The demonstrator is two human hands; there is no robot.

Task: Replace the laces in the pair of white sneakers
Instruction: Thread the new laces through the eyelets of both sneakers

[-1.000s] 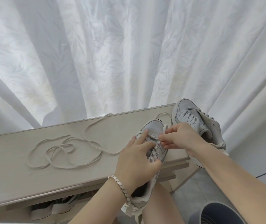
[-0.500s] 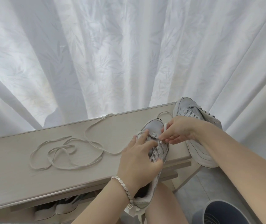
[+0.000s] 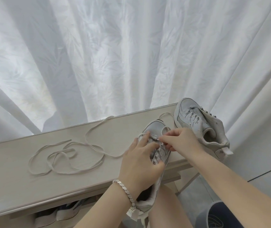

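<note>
A white sneaker (image 3: 156, 129) lies toe-away on the pale wooden bench top (image 3: 16, 175), its heel hanging over the front edge onto my knee. My left hand (image 3: 139, 162) grips it over the lace eyelets, fingers curled round its upper. My right hand (image 3: 179, 139) pinches the tip of a white lace (image 3: 154, 137) near the front eyelets. The second white sneaker (image 3: 195, 124) stands at the bench's right end, laces in it. A long loose lace (image 3: 65, 155) lies coiled on the bench to the left.
A white curtain (image 3: 115, 55) hangs right behind the bench. Other shoes (image 3: 62, 213) sit on a shelf under the bench. A dark round bin (image 3: 217, 216) stands on the floor at the lower right. A bracelet is on my left wrist.
My right hand has shifted a little along the front eyelets with the lace tip, and a small lace loop now shows above the toe. My left hand stays on the sneaker.
</note>
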